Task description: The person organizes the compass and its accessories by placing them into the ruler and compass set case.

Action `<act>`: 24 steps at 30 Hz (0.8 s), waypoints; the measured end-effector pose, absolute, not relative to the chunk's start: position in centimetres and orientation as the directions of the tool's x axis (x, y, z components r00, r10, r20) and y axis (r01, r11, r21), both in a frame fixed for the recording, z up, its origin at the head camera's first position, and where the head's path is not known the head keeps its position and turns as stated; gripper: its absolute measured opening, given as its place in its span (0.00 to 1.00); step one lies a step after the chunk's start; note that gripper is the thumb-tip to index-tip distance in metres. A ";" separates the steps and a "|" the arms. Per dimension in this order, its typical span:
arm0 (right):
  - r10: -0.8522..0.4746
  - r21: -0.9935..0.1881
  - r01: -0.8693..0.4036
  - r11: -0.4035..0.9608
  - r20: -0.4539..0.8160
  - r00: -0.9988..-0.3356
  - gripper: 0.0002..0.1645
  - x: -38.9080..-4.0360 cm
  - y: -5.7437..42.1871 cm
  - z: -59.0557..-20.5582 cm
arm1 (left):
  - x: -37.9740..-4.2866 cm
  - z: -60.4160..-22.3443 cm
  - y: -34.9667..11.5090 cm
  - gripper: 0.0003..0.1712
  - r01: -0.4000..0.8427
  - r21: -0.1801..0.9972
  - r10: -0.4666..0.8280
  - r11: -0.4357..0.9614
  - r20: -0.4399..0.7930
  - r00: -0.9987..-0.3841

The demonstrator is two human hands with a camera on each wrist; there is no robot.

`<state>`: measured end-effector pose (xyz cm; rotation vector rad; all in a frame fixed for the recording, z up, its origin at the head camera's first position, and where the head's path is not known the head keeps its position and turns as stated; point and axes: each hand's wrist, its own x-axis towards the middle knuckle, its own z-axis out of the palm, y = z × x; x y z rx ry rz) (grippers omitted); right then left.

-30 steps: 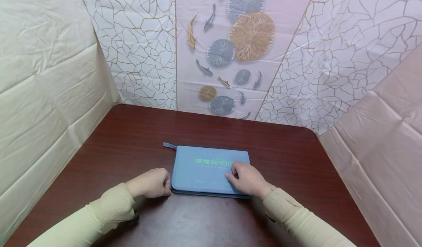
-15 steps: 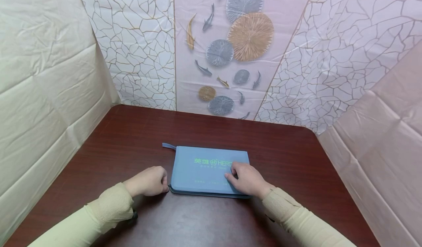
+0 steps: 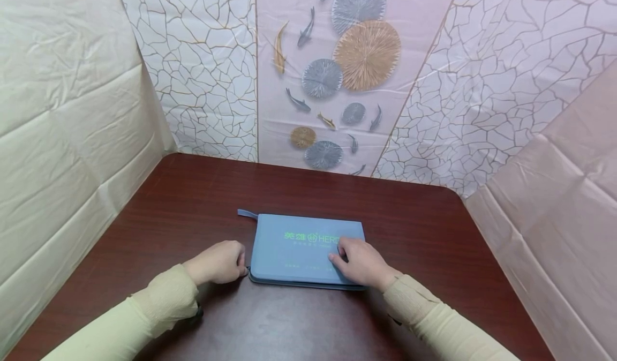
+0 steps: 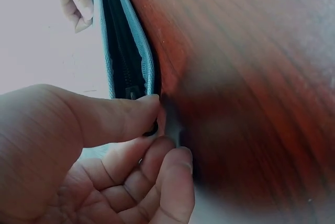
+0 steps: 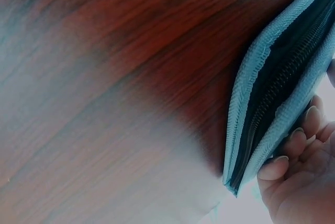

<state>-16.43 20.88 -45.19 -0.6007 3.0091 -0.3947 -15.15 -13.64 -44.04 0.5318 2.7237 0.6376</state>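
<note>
A flat blue zip case (image 3: 299, 254) with green lettering lies on the table, a short strap (image 3: 247, 213) at its far-left corner. At its near-left corner my left hand (image 3: 219, 263) pinches the zipper pull between thumb and forefinger. The left wrist view shows the zipper slider (image 4: 132, 92) just beyond the thumb, and a bit of the black pull (image 4: 151, 129) between the digits. My right hand (image 3: 361, 262) rests on the case's right end with loosely bent fingers, thumb and forefinger on the cover. In the right wrist view, fingertips (image 5: 275, 167) touch the cover beside the parted zipper teeth (image 5: 277, 80).
The dark red wooden table (image 3: 424, 227) stretches out around the case. Pale cloth (image 3: 72, 109) hangs along the left side, and a patterned curtain (image 3: 207, 72) with fish and round leaf prints closes the back.
My left hand has shifted slightly away from me along the case's left corner, still pinching the zipper pull. The right hand and the case stay in place.
</note>
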 end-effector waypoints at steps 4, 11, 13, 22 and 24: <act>-0.382 -0.259 -0.370 0.892 0.005 -0.924 0.21 -16.4 20.9 -45.2 | -15.3 -43.9 -13.5 0.17 0.286 0.469 0.418 0.836 -0.204 -0.885; -0.382 -0.261 -0.368 0.893 -0.003 -0.924 0.21 -16.4 20.8 -45.2 | -15.9 -44.2 -13.4 0.17 0.277 0.447 0.404 0.851 -0.219 -0.888; -0.380 -0.262 -0.365 0.893 -0.007 -0.925 0.21 -16.5 20.9 -45.2 | -16.1 -44.2 -13.3 0.16 0.277 0.441 0.403 0.854 -0.223 -0.888; -0.385 -0.259 -0.371 0.892 -0.005 -0.923 0.21 -16.4 20.8 -45.2 | -16.7 -43.8 -13.0 0.15 0.260 0.417 0.385 0.871 -0.250 -0.889; -0.387 -0.256 -0.373 0.892 -0.002 -0.922 0.21 -16.4 20.9 -45.2 | -16.7 -43.7 -13.0 0.15 0.259 0.417 0.383 0.871 -0.248 -0.890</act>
